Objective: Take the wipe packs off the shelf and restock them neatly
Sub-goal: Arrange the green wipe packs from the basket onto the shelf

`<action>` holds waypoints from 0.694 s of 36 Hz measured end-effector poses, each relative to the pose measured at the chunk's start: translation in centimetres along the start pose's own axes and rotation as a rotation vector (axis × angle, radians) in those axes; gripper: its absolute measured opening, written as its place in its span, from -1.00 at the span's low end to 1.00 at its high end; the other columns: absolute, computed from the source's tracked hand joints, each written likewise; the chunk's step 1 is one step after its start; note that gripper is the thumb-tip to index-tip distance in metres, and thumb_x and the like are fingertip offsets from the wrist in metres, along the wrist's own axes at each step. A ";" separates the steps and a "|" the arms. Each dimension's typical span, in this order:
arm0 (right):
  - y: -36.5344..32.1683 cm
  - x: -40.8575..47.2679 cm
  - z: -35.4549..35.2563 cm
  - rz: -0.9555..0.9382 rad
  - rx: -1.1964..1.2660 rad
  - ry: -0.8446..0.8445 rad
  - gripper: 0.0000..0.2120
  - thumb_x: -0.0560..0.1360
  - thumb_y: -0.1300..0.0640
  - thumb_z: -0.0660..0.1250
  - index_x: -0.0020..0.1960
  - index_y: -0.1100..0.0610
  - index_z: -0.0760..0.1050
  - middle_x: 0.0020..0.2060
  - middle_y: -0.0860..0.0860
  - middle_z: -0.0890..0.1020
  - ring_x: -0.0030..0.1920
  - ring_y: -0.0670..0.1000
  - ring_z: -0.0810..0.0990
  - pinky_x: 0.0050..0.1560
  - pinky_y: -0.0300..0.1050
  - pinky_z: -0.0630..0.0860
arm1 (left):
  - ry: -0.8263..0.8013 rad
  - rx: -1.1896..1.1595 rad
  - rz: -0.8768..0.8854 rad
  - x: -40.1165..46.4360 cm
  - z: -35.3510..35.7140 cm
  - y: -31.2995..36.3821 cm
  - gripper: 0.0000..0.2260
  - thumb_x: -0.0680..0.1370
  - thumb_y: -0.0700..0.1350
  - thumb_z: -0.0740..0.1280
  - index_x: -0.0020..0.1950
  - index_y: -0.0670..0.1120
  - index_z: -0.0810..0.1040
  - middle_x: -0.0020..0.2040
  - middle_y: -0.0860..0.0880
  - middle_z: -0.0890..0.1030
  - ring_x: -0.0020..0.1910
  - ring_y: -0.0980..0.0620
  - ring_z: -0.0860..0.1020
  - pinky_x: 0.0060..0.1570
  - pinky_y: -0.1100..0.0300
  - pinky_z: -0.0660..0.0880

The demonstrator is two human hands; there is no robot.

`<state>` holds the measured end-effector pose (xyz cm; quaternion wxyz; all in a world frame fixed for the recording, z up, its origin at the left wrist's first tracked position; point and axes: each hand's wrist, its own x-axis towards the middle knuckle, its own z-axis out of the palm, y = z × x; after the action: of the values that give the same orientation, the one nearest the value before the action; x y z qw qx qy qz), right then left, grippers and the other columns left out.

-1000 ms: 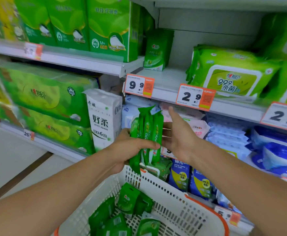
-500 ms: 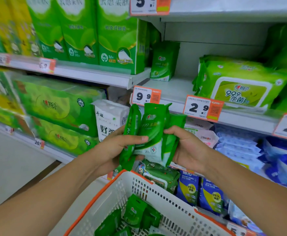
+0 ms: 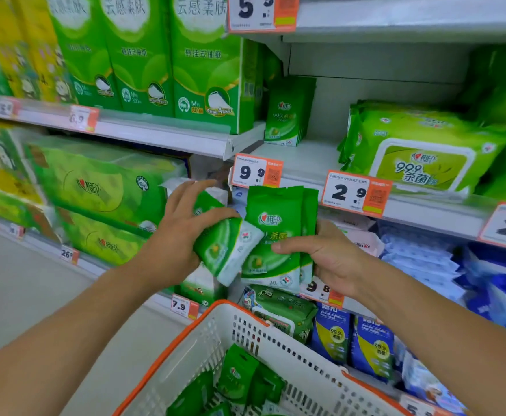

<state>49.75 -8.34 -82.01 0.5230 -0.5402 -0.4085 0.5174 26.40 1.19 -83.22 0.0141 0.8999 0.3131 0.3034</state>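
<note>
Squaring the packs is the job in hand, and it is best done before anything is lifted to the shelf (image 3: 302,159): edges should be lined up, printed faces turned one way, tops up. One small green wipe pack (image 3: 226,247) is gripped, tilted, by the left hand (image 3: 182,235); a short stack of upright packs (image 3: 278,235) is pinched by the right hand (image 3: 326,253), thumb across the front. The two bundles are held touching, in front of the price rail, below the gap where a few matching packs (image 3: 287,112) stand at the back. Glossy green film is seen, pale at the bottom edge, soft and slippery by the look. More packs (image 3: 239,376) are left in the basket (image 3: 305,382).
</note>
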 end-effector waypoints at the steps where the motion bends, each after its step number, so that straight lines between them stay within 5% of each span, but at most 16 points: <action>1: -0.1 0.0 -0.3 -0.006 -0.001 0.001 -0.58 0.32 0.41 0.52 0.16 0.24 0.60 0.00 0.16 0.73 0.03 0.17 0.72 0.17 0.12 0.59 | -0.013 0.042 0.010 0.0 -0.3 -0.2 -0.27 0.27 -0.44 0.40 0.34 0.12 0.51 0.51 -0.09 0.18 0.50 -0.27 0.14 0.40 -0.27 0.24; 6: -0.5 -0.2 -1.1 -0.031 -0.046 0.016 -0.54 0.22 0.33 0.58 0.11 0.21 0.63 -0.01 0.14 0.73 0.00 0.14 0.73 0.13 0.10 0.61 | -0.080 0.189 0.119 0.3 -1.5 0.8 -0.42 0.38 -0.27 0.19 0.35 0.14 0.45 0.45 -0.14 0.30 0.47 -0.27 0.22 0.24 -0.32 0.38; 10: -0.4 -0.5 -0.8 0.034 0.008 -0.042 -0.50 0.22 0.25 0.59 0.16 0.20 0.63 0.03 0.16 0.72 0.05 0.18 0.71 0.17 0.16 0.59 | -0.130 0.219 0.216 0.4 -1.4 2.4 -0.40 0.42 -0.14 0.01 0.44 0.12 0.43 0.47 -0.06 0.36 0.46 -0.20 0.27 0.34 -0.22 0.38; 14: 0.4 -0.9 0.4 0.140 0.215 -0.141 -0.67 0.43 0.22 0.45 0.19 0.19 0.62 0.14 0.21 0.67 0.14 0.21 0.66 0.18 0.11 0.55 | -0.116 0.194 0.288 0.5 0.3 3.8 -0.37 0.51 -0.29 0.22 0.56 0.06 0.21 0.58 0.06 0.18 0.54 -0.02 0.20 0.47 0.02 0.23; 19: 0.1 -1.7 0.8 0.251 0.330 -0.183 -0.60 0.46 0.01 0.40 0.24 0.15 0.62 0.17 0.17 0.67 0.16 0.19 0.65 0.21 0.14 0.55 | -0.095 0.153 0.208 0.5 0.9 5.0 -0.45 0.48 -0.20 -0.10 0.48 -0.16 0.23 0.61 -0.12 0.07 0.52 -0.05 0.26 0.48 0.11 0.22; 21: -0.1 -1.9 0.9 0.237 0.359 -0.196 -0.55 0.41 -0.05 0.43 0.24 0.13 0.62 0.15 0.17 0.68 0.13 0.18 0.67 0.17 0.13 0.55 | -0.088 0.161 0.216 0.6 1.3 4.9 -0.52 0.50 -0.21 -0.06 0.43 -0.19 0.26 0.59 -0.19 0.13 0.52 -0.09 0.26 0.48 0.02 0.25; 25: 0.5 -1.7 1.5 0.181 0.271 -0.172 -0.50 0.31 0.24 0.50 0.25 0.20 0.58 0.10 0.23 0.68 0.12 0.26 0.67 0.16 0.19 0.59 | 0.059 0.080 0.139 0.5 2.3 4.1 -0.40 0.46 -0.25 0.38 0.46 -0.17 0.25 0.55 -0.22 0.20 0.53 -0.10 0.20 0.50 -0.06 0.19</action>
<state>47.96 -9.89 -82.16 0.5056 -0.4531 -0.3281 0.6568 30.22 -1.45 -83.95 -0.0521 0.9098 0.2622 0.3175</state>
